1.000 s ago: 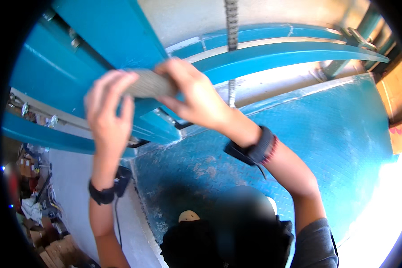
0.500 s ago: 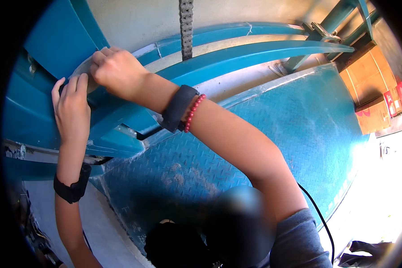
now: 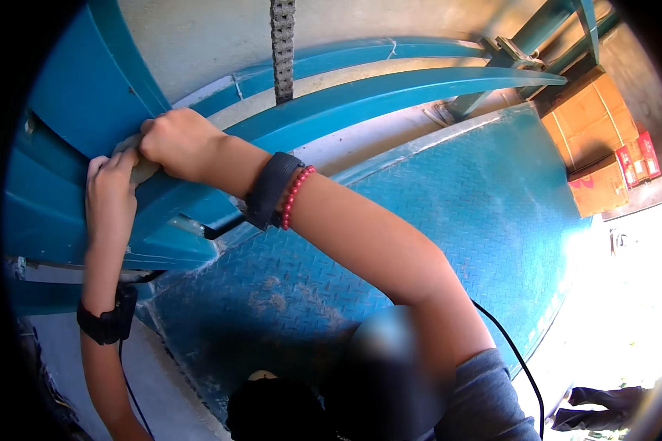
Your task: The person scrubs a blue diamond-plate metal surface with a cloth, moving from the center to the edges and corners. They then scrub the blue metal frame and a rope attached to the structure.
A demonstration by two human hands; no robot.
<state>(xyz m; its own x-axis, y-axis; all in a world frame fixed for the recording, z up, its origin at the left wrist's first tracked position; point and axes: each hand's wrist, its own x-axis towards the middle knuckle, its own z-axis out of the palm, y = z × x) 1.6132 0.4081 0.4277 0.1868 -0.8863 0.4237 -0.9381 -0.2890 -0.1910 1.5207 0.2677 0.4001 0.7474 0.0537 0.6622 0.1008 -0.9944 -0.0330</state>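
Note:
At the left, both hands meet against a blue metal panel [image 3: 88,81] above a blue beam. Between them a crumpled greyish cloth [image 3: 144,172] shows in part; most of it is hidden by the fingers. My right hand [image 3: 180,143] is closed in a fist on its upper side, knuckles near the panel's lower edge. My left hand [image 3: 110,195] is just beside it, its fingers curled over the cloth's left side. Dark bands circle both wrists, and a red bead bracelet [image 3: 296,197] sits on my right arm.
A leaf chain [image 3: 282,51] hangs in front of the pale wall. Long blue rails [image 3: 390,92] run rightward over a blue tread-plate platform [image 3: 419,198]. Cardboard boxes [image 3: 592,117] stand at the far right. A black cable [image 3: 518,356] trails beside my right arm, and a person's dark-trousered legs [image 3: 603,406] show lower right.
My hands have come closer together and a little lower in the picture. The left fingers, stretched before, are now curled. The whole view has shifted slightly.

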